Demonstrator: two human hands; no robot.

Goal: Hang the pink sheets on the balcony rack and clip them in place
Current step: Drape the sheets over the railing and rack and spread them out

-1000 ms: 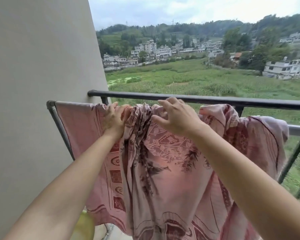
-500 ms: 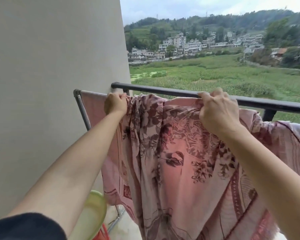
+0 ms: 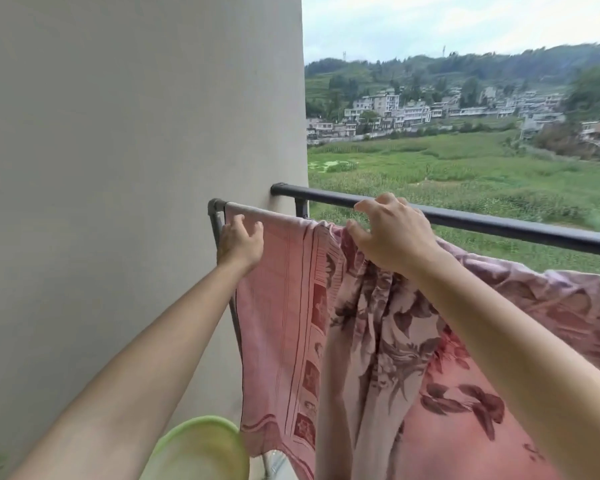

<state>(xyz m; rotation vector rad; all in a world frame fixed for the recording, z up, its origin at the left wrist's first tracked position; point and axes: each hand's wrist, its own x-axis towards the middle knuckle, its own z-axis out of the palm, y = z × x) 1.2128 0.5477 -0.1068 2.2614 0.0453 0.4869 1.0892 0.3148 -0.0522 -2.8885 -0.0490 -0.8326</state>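
Pink sheets (image 3: 378,341) drape the rack rail (image 3: 274,215) at mid-frame, your left hand (image 3: 240,242) flat and spread on the plain one by its left end, your right hand (image 3: 392,233) loose-fingered atop the bunched floral folds, likely to spread them for clipping.

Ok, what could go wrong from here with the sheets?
1. No clips show yet: the bunched pink floral sheet merely drapes over the grey rack bar, so it might slide off.
2. It overlaps the pink checked sheet; spreading it with the right hand could drag that one along while the left hand only rests there.
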